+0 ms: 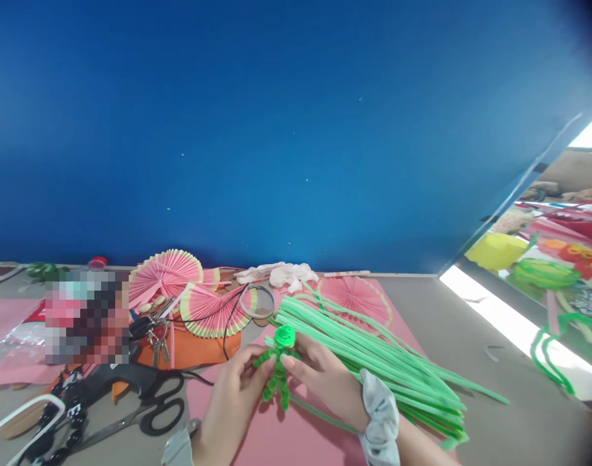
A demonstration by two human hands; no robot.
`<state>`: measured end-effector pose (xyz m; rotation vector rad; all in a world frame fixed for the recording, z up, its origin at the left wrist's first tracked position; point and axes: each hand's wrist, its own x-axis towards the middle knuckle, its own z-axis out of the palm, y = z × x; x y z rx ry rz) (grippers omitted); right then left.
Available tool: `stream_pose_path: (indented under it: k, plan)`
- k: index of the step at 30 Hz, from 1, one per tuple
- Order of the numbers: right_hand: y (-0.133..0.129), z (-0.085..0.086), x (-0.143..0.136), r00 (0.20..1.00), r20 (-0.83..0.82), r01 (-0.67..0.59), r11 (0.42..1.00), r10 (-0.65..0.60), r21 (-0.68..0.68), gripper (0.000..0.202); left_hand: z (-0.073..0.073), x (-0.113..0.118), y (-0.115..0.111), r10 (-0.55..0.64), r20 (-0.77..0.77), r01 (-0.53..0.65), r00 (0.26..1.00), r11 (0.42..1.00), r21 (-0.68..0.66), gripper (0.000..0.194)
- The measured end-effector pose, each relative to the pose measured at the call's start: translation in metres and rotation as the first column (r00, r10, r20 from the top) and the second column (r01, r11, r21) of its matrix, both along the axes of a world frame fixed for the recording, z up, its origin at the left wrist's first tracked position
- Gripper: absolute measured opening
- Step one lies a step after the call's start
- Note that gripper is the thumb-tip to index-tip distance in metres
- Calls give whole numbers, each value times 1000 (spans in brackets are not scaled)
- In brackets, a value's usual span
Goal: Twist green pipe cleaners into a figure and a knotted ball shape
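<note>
Both hands hold a small green pipe-cleaner figure [285, 336] with a coiled round head and twisted limbs, over a pink sheet [276, 446]. My left hand [242, 382] pinches its left side between thumb and fingers. On the other side, my right hand [319, 375] grips it with the thumb near its middle; a light scrunchie [380, 414] circles that wrist. A large bundle of light green pipe cleaners [373, 349] lies beside and behind my right hand.
Black scissors [162, 408], keys [160, 336] and a black glue gun [125, 372] lie at the left. Pink paper fans [167, 275] and a tape roll [257, 302] are behind the hands. A blue panel [286, 142] rises at the back.
</note>
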<state>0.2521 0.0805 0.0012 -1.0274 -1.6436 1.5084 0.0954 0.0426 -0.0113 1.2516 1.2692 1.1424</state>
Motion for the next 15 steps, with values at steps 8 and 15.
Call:
stream_pose_path:
  k: [8,15]
  plan:
    - [28,39,34,987,106,110,987,-122,115,26,5,8,-8,3,223,10,975,998,-57,27]
    - [130,34,99,867,294,289,887,-401,359,23,3,9,-6,-43,171,48,984,998,-27,20]
